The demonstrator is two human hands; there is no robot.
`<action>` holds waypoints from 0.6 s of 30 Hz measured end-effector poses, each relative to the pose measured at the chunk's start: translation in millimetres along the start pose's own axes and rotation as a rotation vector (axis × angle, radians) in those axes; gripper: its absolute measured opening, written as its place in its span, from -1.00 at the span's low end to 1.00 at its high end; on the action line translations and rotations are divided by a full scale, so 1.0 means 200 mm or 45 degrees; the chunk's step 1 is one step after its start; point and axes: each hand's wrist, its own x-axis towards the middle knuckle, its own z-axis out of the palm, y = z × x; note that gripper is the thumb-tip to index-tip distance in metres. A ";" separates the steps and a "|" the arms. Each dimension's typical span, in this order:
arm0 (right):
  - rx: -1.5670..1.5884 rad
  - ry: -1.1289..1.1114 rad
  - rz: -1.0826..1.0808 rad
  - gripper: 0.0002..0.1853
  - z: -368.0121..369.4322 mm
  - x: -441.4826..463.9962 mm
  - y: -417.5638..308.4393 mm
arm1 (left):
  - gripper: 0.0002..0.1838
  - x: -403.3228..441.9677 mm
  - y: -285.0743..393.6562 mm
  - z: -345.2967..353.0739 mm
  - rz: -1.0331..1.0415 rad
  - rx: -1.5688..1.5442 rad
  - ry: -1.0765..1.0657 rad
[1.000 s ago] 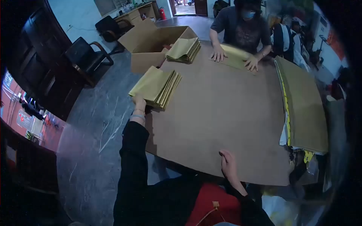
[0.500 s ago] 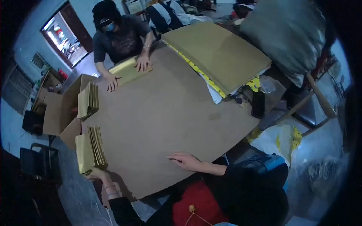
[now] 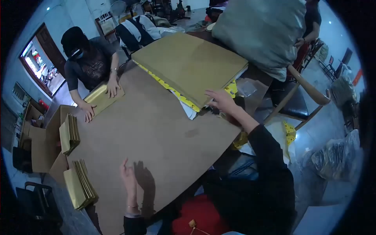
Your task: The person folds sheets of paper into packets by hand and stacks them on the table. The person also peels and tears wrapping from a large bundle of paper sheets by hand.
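Observation:
My left hand [image 3: 129, 178] is raised above the brown tabletop [image 3: 164, 133], holding nothing, with its fingers stretched out and its shadow beside it. My right hand [image 3: 222, 101] reaches to the near corner of a stack of large tan sheets [image 3: 192, 62], fingers apart; whether it touches the top sheet I cannot tell. Yellow printed wrapping [image 3: 172, 89] and white paper stick out under the stack. To the left of my left hand, a bundle of folded golden-tan paper pieces [image 3: 80, 186] rests at the table's edge, with a second bundle [image 3: 69, 135] beyond it.
Across the table, a person [image 3: 92, 62] presses both hands on a folded tan sheet [image 3: 103, 102]. An open cardboard box [image 3: 47, 145] stands at the left edge. A big grey sack [image 3: 258, 35] and a wooden chair [image 3: 309, 88] are at the right. Another person's arm shows behind the sack.
My left hand has let go of the near bundle and moved right over the table. My right hand has gone from the near edge to the sheet stack's corner. The view has turned right.

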 end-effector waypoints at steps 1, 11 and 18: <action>0.011 -0.049 -0.112 -0.55 0.01 0.02 0.08 | -0.63 0.05 0.03 0.06 -0.005 0.037 -0.058; 0.108 -0.303 -0.266 -0.61 0.12 0.11 0.34 | -0.53 0.58 0.54 0.86 0.811 0.405 -0.592; 0.191 -0.456 -0.237 -0.62 0.06 0.15 0.32 | -0.44 0.82 0.67 1.28 1.128 0.409 -0.793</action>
